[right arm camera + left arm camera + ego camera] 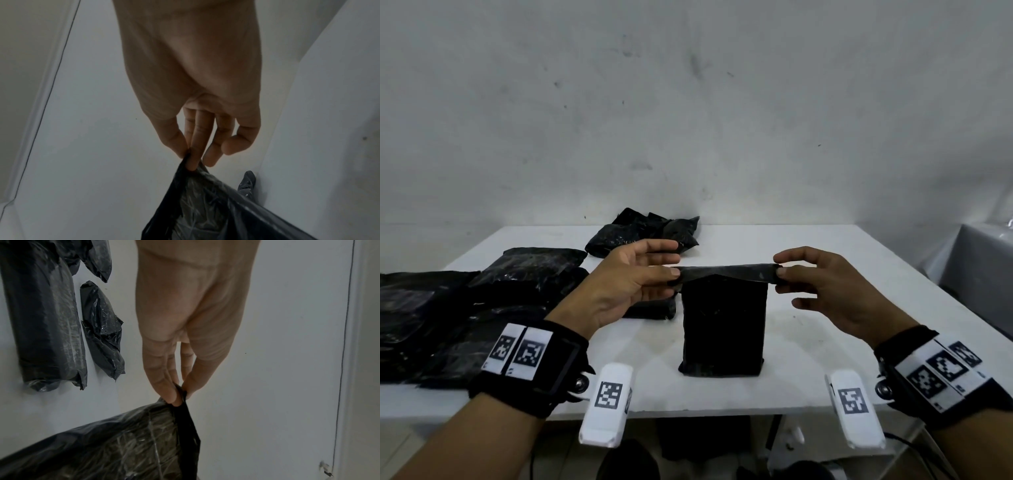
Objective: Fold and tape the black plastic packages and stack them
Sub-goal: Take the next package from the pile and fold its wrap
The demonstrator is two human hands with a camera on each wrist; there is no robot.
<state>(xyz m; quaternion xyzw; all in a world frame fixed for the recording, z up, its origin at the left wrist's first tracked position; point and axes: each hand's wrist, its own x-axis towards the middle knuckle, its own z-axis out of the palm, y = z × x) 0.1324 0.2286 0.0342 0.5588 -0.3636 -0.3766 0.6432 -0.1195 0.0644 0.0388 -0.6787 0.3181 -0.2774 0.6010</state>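
A black plastic package [723, 323] stands upright on the white table [825, 301], its top flap [727, 273] stretched flat between my hands. My left hand [674, 274] pinches the flap's left end between thumb and fingers; the left wrist view shows that pinch [180, 394] on the package [115, 444]. My right hand [779, 272] pinches the right end, seen in the right wrist view as thumb and forefinger [190, 155] on the black plastic [207, 204]. The other fingers of both hands are spread loose.
Several flat black packages [448, 308] lie in a heap at the table's left. A smaller pile of crumpled black packages [643, 234] sits at the back by the grey wall. A grey covered box [983, 267] stands to the right of the table.
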